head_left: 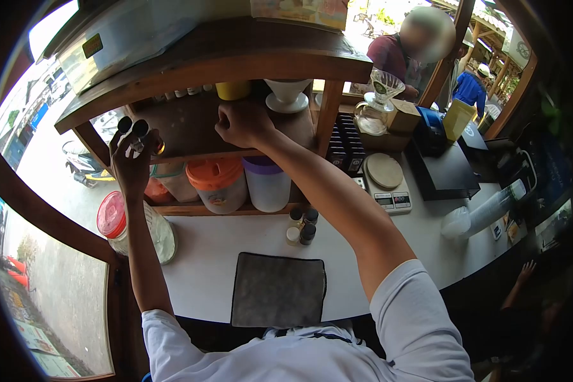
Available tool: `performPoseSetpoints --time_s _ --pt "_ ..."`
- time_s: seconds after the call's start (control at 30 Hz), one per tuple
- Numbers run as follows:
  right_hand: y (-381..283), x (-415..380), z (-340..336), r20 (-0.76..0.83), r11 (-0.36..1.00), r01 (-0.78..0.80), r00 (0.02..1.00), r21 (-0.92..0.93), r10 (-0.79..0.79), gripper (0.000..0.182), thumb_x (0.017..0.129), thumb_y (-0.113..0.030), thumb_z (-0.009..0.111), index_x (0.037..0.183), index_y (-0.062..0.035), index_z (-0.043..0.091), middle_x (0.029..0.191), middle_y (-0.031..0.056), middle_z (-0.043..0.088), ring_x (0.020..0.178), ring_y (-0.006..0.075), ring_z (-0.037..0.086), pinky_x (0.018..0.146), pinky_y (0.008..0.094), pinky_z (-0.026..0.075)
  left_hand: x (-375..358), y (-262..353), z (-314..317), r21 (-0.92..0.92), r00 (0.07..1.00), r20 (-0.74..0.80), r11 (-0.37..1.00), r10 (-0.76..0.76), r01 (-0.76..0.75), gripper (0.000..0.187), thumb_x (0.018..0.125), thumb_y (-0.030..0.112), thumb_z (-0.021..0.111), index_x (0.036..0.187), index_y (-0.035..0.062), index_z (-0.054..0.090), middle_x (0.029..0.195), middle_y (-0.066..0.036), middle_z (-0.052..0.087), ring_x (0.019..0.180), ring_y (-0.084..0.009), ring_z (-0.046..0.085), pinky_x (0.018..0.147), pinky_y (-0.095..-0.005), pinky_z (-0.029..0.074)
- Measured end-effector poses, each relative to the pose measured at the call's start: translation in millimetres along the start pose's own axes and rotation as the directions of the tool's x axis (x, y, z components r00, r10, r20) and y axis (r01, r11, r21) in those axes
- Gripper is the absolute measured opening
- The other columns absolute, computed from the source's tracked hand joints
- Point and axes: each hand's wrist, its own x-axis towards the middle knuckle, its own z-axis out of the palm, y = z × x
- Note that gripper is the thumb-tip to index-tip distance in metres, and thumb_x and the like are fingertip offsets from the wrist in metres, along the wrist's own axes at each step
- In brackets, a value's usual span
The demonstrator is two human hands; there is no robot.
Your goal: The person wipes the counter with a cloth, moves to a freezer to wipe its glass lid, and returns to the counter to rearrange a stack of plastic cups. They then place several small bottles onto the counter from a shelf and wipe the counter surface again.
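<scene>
My left hand (134, 156) is raised at the left end of the wooden shelf (178, 124), its fingers closed around small dark-capped bottles (134, 128). Over the same shelf, my right hand (243, 125) is curled closed near a yellow container (233, 90) and a white dripper (287, 95); what it holds, if anything, is hidden. Several small bottles (302, 225) stand together on the white counter (204, 242), beyond a dark cloth (279, 290). Under the shelf are an orange-lidded tub (216, 184) and a purple-lidded tub (267, 184).
A red-lidded jar (112, 215) stands at the left. To the right are a scale (388, 184), a glass carafe with dripper (370, 121), a black box (442, 169) and stacked plastic cups (490, 210). A person (388, 57) is outside, beyond the counter.
</scene>
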Motion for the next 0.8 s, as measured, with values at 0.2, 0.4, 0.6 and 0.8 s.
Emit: performPoseSetpoints --time_s 0.2,0.4,0.6,0.8 --pt "-2.3 -0.5 -5.5 0.034 1.0 -0.012 0.999 -0.003 0.012 0.026 0.086 -0.034 0.065 0.093 -0.0094 0.065 0.09 0.0135 0.071 0.091 0.0321 0.07 0.081 0.0457 0.055 43.1 -49.2 29.4 0.015 0.997 0.01 0.997 0.078 -0.078 0.042 0.079 0.034 0.085 0.109 0.0065 0.077 0.111 -0.015 0.07 0.103 -0.0282 0.069 0.087 -0.0396 0.054" --pt "2.6 2.0 1.2 0.007 0.999 0.039 0.999 0.005 -0.039 0.025 0.087 -0.033 0.066 0.096 -0.0102 0.065 0.088 0.0138 0.072 0.088 0.0344 0.071 0.078 0.0467 0.055 77.6 -111.6 53.7 0.121 0.997 -0.025 0.99 -0.077 0.079 0.051 0.075 0.049 0.083 0.107 0.0106 0.078 0.116 -0.02 0.069 0.112 -0.0343 0.064 0.1 -0.043 0.049" --pt "-2.1 1.8 -3.8 0.039 0.999 0.038 0.999 -0.018 -0.037 0.025 0.088 -0.033 0.065 0.098 -0.01 0.064 0.087 0.0132 0.072 0.087 0.0344 0.07 0.077 0.0465 0.055 111.6 -150.5 73.3 0.173 0.994 -0.038 0.979 -0.101 0.107 0.042 0.078 0.048 0.081 0.107 0.0171 0.08 0.117 -0.02 0.068 0.118 -0.0363 0.057 0.102 -0.045 0.047" --pt "0.3 3.4 -2.6 0.057 1.0 0.016 0.998 -0.005 -0.016 0.025 0.088 -0.033 0.065 0.098 -0.0103 0.064 0.086 0.013 0.071 0.086 0.0345 0.07 0.077 0.0467 0.055 131.9 -169.2 96.0 0.185 0.992 -0.124 0.983 0.007 0.016 0.048 0.082 0.047 0.077 0.117 0.0142 0.072 0.123 -0.02 0.065 0.119 -0.0382 0.056 0.099 -0.047 0.049"
